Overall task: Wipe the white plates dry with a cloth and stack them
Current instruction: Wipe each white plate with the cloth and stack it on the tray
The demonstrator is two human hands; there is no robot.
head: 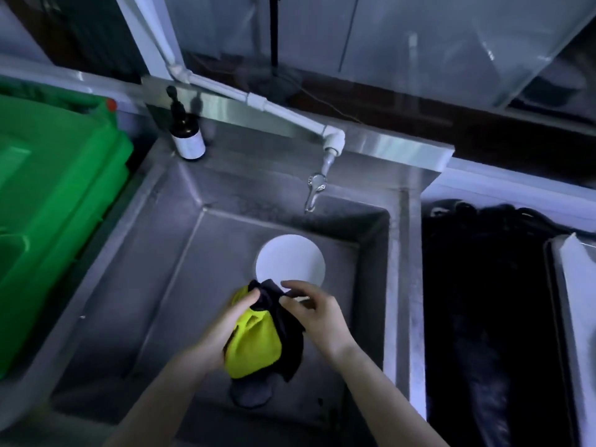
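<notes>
A white plate [290, 258] lies flat on the bottom of the steel sink [135, 285], just beyond my hands. Over the sink's middle I hold a yellow-green and black cloth [258, 343]. My left hand [222, 327] grips the yellow-green part from the left. My right hand [314, 312] pinches the black part at the top, with the rest of the black fabric hanging down below it. The near edge of the plate is hidden by the cloth and my right fingers.
A tap [314, 191] on a white pipe hangs over the sink's far side. A dark pump bottle [187, 137] stands on the back left ledge. Green plastic crates [54, 195] sit to the left. A dark basin [483, 301] lies to the right.
</notes>
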